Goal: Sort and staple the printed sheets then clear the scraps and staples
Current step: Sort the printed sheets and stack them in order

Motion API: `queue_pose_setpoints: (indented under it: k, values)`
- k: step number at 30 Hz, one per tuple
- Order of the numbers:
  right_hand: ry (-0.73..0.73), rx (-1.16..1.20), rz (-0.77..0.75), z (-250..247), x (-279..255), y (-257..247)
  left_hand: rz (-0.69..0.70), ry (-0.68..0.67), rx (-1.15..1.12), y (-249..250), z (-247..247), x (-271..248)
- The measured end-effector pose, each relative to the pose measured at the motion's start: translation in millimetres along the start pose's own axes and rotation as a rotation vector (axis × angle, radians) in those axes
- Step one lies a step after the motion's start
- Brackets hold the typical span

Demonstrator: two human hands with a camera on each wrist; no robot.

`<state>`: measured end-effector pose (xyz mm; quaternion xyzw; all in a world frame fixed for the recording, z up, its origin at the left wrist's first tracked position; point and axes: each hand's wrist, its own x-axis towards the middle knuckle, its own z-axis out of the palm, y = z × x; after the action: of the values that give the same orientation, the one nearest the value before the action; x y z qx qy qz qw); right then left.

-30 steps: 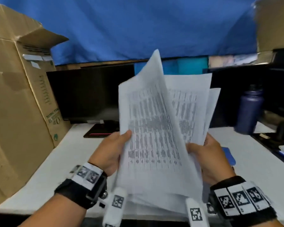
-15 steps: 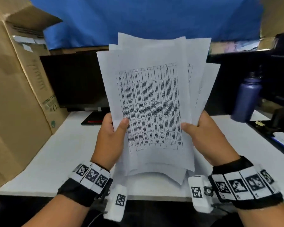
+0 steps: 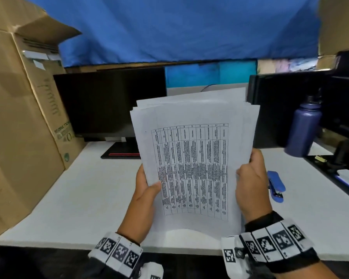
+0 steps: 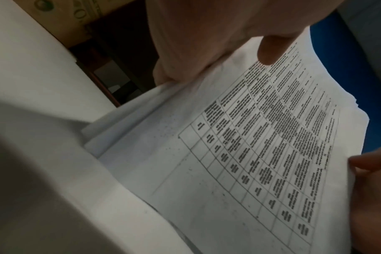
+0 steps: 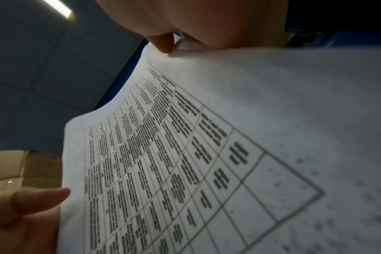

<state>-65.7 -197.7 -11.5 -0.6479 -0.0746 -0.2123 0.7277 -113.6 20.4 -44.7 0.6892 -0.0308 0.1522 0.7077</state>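
Observation:
A stack of printed sheets (image 3: 193,168) with a table of text on top stands nearly upright, its lower edge down on the white desk (image 3: 85,198). My left hand (image 3: 144,190) grips the stack's left edge, thumb on the front page. My right hand (image 3: 250,182) grips the right edge the same way. The sheets (image 4: 239,154) fill the left wrist view, with my left thumb (image 4: 270,49) on the page. In the right wrist view the sheets (image 5: 207,154) run under my right hand. A blue stapler (image 3: 276,186) lies on the desk just right of my right hand.
A large cardboard box (image 3: 18,117) stands at the left. A dark monitor (image 3: 109,101) is behind the sheets, another dark screen (image 3: 280,105) at right. A purple bottle (image 3: 303,127) stands at the right rear, with a black tray (image 3: 336,178) of items beyond.
The fanned, raised sheets have been gathered into one squarer stack and lowered until the bottom edge meets the desk. Both hands kept their grip on the side edges.

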Motion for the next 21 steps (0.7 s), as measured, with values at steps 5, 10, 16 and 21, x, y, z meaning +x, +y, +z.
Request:
queue_pose_setpoints:
  k: [5, 10, 16, 21]
  values:
    - [-0.050, -0.155, 0.012, 5, -5, 2, 0.020, 0.160, 0.140, -4, 3, 1]
    - [0.018, -0.161, -0.066, 1, -5, 6, 0.081, 0.197, 0.170, 0, 1, 1]
    - [-0.014, -0.093, -0.223, -2, -5, -7, 0.262, 0.031, 0.184, 15, 4, -5]
    - [-0.111, -0.158, -0.301, 7, -11, -19, 0.370, 0.153, 0.241, 28, 11, 0]
